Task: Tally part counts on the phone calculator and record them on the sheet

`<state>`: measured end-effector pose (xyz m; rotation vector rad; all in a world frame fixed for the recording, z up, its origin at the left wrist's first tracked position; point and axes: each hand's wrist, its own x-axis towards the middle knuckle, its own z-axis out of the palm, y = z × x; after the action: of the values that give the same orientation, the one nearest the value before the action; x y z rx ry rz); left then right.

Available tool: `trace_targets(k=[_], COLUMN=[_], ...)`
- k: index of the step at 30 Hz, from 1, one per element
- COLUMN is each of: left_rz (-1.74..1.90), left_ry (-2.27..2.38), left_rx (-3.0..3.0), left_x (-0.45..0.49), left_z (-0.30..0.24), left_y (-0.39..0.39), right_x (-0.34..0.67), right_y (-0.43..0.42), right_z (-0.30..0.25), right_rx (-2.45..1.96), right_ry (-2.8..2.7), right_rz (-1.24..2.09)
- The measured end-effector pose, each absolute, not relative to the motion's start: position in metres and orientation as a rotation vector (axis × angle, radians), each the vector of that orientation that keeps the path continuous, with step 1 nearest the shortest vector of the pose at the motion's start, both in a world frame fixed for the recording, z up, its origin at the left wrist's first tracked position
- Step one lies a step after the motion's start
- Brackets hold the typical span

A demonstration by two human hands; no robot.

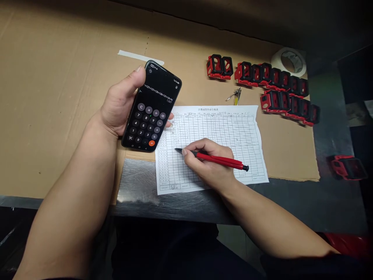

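Observation:
My left hand (pixel 122 97) is wrapped round a black smartphone (pixel 151 107), tilted toward me over the left edge of the paper. Its screen shows a calculator with a row of added numbers and 1,507 below. In my right hand (pixel 211 159) is a red pen (pixel 218 159) with a black tip and end. The pen tip is at a left column of the printed form (pixel 233 136), just under some handwritten entries. My right hand rests on this sheet, covering its lower middle. A signature stands near the sheet's bottom left.
Red-and-black plastic frames (pixel 274 76) stand in rows at the right, with a single frame (pixel 348 167) on the metal table (pixel 140 182). A tape roll (pixel 288 62), a nail clipper (pixel 235 96) and a white strip (pixel 140 56) lie on the cardboard (pixel 72 58).

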<state>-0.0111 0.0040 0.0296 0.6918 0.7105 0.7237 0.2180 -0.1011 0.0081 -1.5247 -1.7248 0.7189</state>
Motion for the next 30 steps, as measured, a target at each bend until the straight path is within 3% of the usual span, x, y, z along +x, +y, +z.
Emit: trace_targets(k=[30], left_rz=[0.71], left_ry=[0.69], left_rx=[0.726], left_x=[-0.0124], left_z=[0.0282], left_y=[0.0054], right_x=[0.2154], right_y=[-0.1004], right_z=[0.01], right_rx=[-1.601], right_ry=[-1.726], right_rz=[0.693])
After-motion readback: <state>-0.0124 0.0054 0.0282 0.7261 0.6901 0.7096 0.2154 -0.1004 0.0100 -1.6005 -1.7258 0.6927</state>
